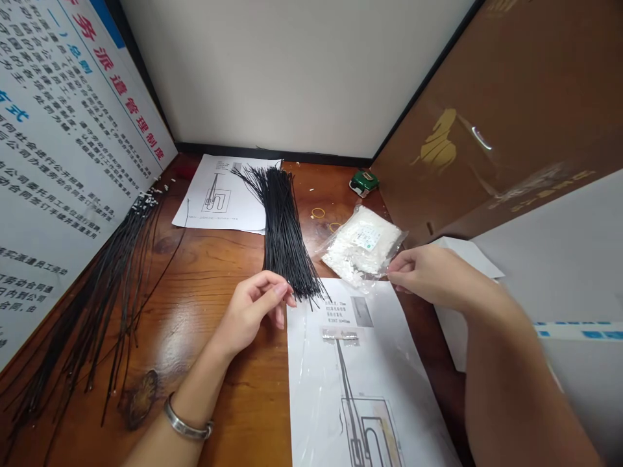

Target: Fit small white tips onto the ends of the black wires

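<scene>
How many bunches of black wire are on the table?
2. The centre bunch has its near end by the left hand; the left bunch fans out beside the printed panel. No others show.

I wear a silver-grey metal bracelet, a narrow curved band with a dull shine and a thicker piece at one side, around my left forearm, while my left hand, right hand and right forearm are bare.
</scene>
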`<state>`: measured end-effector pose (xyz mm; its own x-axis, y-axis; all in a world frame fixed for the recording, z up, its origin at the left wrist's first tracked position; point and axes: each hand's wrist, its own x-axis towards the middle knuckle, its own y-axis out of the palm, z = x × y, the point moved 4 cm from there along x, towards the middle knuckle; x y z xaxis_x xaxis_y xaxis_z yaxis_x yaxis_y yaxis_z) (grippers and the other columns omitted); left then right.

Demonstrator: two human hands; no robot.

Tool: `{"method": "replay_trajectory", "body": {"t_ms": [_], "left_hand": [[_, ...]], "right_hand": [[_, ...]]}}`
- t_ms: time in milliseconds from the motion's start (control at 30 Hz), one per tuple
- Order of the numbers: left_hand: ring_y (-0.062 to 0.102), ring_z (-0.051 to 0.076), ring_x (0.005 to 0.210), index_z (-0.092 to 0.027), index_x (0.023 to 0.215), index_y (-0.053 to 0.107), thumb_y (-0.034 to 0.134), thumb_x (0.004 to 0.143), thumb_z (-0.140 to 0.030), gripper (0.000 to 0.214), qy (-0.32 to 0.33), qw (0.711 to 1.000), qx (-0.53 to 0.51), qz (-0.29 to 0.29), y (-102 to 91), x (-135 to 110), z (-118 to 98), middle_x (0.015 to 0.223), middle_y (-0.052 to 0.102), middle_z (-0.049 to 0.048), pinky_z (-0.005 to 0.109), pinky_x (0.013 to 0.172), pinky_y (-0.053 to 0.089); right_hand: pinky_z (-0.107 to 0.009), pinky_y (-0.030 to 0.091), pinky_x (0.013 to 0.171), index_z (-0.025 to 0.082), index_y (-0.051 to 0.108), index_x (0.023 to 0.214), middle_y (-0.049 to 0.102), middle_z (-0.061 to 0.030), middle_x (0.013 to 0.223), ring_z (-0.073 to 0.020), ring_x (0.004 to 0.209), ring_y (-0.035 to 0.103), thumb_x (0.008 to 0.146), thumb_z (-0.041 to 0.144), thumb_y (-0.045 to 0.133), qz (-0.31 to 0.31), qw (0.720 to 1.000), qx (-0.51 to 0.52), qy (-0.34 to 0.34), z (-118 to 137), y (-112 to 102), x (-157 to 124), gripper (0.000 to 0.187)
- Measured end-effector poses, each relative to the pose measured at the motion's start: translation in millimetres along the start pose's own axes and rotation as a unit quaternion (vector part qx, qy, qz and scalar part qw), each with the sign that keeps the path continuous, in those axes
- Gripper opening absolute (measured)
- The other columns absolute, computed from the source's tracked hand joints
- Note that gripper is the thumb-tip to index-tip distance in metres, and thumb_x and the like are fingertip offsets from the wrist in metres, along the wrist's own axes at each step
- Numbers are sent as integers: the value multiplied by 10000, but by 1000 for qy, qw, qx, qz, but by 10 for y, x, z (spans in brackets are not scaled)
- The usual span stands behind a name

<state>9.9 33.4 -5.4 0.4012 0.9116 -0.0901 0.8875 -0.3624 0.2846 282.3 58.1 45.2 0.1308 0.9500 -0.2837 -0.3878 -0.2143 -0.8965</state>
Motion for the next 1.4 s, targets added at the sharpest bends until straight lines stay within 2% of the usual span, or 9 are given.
{"method": "replay_trajectory", "body": {"t_ms": [133,300,500,633,833,967,1167,1300,1400], "left_hand": [[534,75,472,-138,790,578,575,857,-392,263,-6,1000,29,-3,18,2,-10,717,642,25,202,458,438],[534,76,482,-141,806,578,569,859,-399,263,-6,999,48,-4,20,-3,-18,728,643,23,205,472,433],[524,77,479,-142,800,574,563,861,-395,260,-9,998,57,-6,28,-1,-25,723,642,23,208,474,419],[531,81,485,-143,794,585,568,855,-401,265,-10,998,63,-6,28,3,-22,722,648,25,212,483,424],[533,82,494,-145,792,582,572,853,-403,265,-12,997,70,-7,24,-3,-23,722,646,23,213,498,432],[535,82,500,-145,796,579,564,860,-390,254,-13,997,76,-1,32,-4,-25,727,641,20,214,510,435],[535,82,503,-139,806,582,559,866,-379,249,-12,997,79,5,37,-3,-25,731,639,27,217,516,429],[536,84,507,-143,804,580,563,862,-390,254,-11,997,80,6,34,-1,-21,734,640,26,220,521,433],[537,86,507,-143,804,581,558,865,-387,253,-8,996,85,7,34,1,-27,736,641,29,221,521,433]], "right_hand": [[-258,474,597,191,645,715,668,-19,631,-166,635,631,696,200,578,120,987,103,-40,295,133,-96,71],[-252,468,524,193,690,782,684,-25,657,-157,574,622,767,250,533,204,971,95,-80,375,345,-76,169],[-273,445,553,204,660,642,675,-30,627,-187,602,626,700,141,581,65,996,-33,51,-111,60,67,117],[-252,428,533,197,635,678,682,-19,634,-163,583,602,704,208,610,66,996,-2,61,-216,123,173,37],[-253,320,442,207,515,512,591,6,491,-133,459,482,714,265,591,68,996,-24,51,-139,234,223,224],[-254,345,460,206,508,482,606,-9,507,-147,498,519,715,262,581,67,995,-43,57,-146,190,195,251],[-253,409,502,203,667,658,629,8,553,-151,506,584,678,179,566,170,985,32,-6,-54,213,65,106],[-258,409,501,216,662,634,663,-1,634,-155,541,571,636,159,594,90,995,-36,17,-158,160,104,88],[-261,422,524,223,664,640,674,1,661,-170,599,592,632,198,628,78,995,-57,22,-218,186,163,45]]}}
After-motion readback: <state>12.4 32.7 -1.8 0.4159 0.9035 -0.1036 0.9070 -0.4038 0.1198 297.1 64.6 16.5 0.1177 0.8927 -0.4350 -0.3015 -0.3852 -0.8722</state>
